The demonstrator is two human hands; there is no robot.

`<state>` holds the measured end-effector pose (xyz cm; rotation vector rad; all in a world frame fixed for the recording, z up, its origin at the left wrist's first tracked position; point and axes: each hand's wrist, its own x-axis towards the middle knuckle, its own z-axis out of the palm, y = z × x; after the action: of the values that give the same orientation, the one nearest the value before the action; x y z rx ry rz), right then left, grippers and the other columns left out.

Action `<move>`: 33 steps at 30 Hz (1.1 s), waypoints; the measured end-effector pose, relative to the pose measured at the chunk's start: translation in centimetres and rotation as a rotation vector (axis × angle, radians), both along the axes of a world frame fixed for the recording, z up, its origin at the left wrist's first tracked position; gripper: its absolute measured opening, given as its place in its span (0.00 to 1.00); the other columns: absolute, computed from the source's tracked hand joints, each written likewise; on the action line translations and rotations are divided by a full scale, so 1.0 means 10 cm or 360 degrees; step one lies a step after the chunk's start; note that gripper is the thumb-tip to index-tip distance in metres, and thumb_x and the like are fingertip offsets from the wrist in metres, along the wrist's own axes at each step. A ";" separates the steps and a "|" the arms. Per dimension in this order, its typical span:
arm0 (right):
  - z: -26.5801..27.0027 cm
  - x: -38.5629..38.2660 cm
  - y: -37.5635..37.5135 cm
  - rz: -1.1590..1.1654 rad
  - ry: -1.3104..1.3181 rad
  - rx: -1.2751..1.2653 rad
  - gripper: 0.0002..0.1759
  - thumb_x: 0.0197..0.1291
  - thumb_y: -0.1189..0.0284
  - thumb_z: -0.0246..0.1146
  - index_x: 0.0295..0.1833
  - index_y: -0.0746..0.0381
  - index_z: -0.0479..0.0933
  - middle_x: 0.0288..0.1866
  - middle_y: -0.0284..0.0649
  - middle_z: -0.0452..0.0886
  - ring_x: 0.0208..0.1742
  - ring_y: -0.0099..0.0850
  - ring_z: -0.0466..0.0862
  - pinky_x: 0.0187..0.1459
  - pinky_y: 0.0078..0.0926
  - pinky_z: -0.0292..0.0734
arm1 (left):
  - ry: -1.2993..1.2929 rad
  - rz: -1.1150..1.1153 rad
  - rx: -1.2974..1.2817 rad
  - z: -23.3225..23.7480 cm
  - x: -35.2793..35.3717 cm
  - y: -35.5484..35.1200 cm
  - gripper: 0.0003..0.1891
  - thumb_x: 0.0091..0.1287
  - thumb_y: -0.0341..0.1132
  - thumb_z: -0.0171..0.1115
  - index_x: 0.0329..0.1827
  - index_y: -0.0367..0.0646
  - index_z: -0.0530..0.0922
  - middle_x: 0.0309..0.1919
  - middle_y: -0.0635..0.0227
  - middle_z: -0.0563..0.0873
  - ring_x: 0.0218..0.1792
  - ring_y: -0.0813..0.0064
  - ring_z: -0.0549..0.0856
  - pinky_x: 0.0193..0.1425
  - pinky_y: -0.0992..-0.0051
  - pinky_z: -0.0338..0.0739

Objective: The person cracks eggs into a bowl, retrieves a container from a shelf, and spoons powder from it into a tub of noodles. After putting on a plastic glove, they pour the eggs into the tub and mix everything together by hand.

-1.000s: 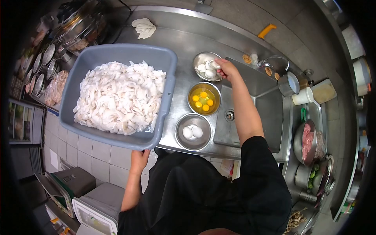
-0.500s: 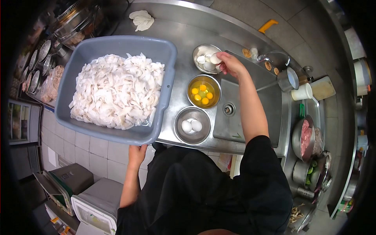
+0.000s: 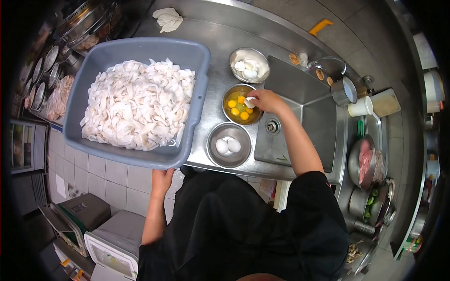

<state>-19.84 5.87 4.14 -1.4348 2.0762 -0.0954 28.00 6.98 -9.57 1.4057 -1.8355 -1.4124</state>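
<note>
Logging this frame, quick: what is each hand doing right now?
Left hand: closed on the grey tub rim.
Right hand: holding an egg over the bowl of yolks.

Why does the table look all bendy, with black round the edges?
Head view: a fisheye lens curves the steel counter and grey tub and blackens the corners; head view: light glares pale off the sink wall; head view: the right hand and its egg over the yolk bowl look sharp, unblurred.

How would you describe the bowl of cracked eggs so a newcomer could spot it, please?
Find the big grey tub of white noodles; between it and the sink stand three steel bowls in a row. The middle bowl alone holds yellow yolks.
</note>
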 end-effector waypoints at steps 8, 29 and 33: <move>-0.30 -0.06 -0.04 0.0040 0.0011 -0.0084 0.18 0.67 0.67 0.59 0.60 0.57 0.81 0.36 0.43 0.88 0.27 0.31 0.86 0.30 0.33 0.82 | -0.0031 0.0041 -0.0010 0.06 -0.02 0.02 0.08 0.62 0.28 0.64 0.39 0.31 0.85 0.31 0.52 0.89 0.34 0.57 0.88 0.42 0.63 0.79; -0.30 0.06 -0.07 -0.0243 -0.0712 0.0167 0.17 0.70 0.68 0.61 0.62 0.57 0.79 0.28 0.34 0.83 0.21 0.20 0.79 0.21 0.20 0.73 | 0.0005 0.0089 0.0032 0.04 -0.03 0.03 0.08 0.63 0.29 0.65 0.39 0.32 0.85 0.31 0.55 0.89 0.32 0.61 0.88 0.39 0.64 0.79; -0.24 0.04 -0.01 -0.0312 -0.1388 0.0130 0.18 0.70 0.67 0.63 0.62 0.60 0.78 0.26 0.34 0.83 0.17 0.17 0.75 0.17 0.16 0.67 | -0.0012 0.0078 0.0024 0.04 -0.03 0.02 0.08 0.63 0.29 0.65 0.39 0.32 0.85 0.32 0.55 0.90 0.33 0.62 0.88 0.40 0.65 0.80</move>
<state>-19.40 5.80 1.74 -0.8883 1.4495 -0.5941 27.74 7.19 -9.19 1.4553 -1.7866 -1.4016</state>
